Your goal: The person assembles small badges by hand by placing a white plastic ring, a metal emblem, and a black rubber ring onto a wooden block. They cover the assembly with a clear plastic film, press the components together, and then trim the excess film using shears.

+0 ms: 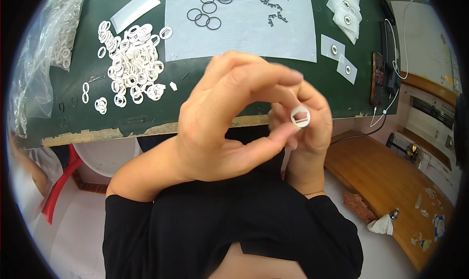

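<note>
In front of my body, above the table's near edge, both hands are close together. A small white plastic ring [306, 124], with a straight bar across its opening, shows at the tip of my left thumb. My left hand [220, 115] pinches it, its fingers arched over and its thumb stretched to the right. My right hand [315, 120] is curled directly behind and beside the ring. Its fingertips are partly hidden and blurred, so what they hold does not show. A heap of similar white rings [134, 61] lies left of my hands.
A pale sheet [234, 39] carries black rubber rings [209, 7] and small black clips [273, 6]. Clear bags of parts [66, 32] stand at the left. Small packets with rings [347, 69], a phone [377, 78] and cables lie right. A wooden bench [381, 176] stands beyond.
</note>
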{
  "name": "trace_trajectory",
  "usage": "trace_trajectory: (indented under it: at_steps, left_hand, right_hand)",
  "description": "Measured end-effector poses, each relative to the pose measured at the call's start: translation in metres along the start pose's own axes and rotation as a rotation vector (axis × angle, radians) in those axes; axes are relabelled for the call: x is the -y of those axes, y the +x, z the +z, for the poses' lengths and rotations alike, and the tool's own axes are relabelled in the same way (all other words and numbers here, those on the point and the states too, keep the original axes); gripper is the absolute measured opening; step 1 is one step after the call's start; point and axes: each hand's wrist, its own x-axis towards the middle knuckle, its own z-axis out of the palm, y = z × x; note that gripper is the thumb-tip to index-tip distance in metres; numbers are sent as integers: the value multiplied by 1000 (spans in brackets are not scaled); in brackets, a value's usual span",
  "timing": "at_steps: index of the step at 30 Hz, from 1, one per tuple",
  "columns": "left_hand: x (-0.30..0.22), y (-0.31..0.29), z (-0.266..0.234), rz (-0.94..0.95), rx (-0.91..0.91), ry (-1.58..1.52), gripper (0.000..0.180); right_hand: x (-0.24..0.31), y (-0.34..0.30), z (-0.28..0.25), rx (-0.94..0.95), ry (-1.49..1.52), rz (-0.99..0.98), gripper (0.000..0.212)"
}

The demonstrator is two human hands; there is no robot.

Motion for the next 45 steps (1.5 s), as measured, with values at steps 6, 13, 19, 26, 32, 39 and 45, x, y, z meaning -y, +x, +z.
trace_trajectory:
  at_steps: [6, 13, 19, 26, 32, 39, 45]
  left_hand:
    - [2, 13, -14, 144, 170, 283, 78]
    - [-5, 17, -12, 192, 239, 495, 78]
    - [-2, 15, -9, 216, 237, 514, 75]
    - [-1, 16, -14, 174, 249, 504, 68]
    - [8, -5, -27, 92, 270, 648, 45]
    - [11, -11, -20, 69, 317, 648, 35]
    - [16, -11, -17, 110, 311, 654, 38]
  right_hand:
    - [37, -9, 6, -227, -393, 44, 8]
    - [43, -4, 22, -266, -662, 137, 6]
    - [40, -1, 20, -219, -755, 137, 8]
    - [41, 7, 14, -192, -751, 199, 10]
    - [28, 16, 0, -322, -887, 240, 14]
    - [19, 25, 0, -268, -1097, 121, 17]
    - [18, 25, 1, -274, -1126, 118, 17]
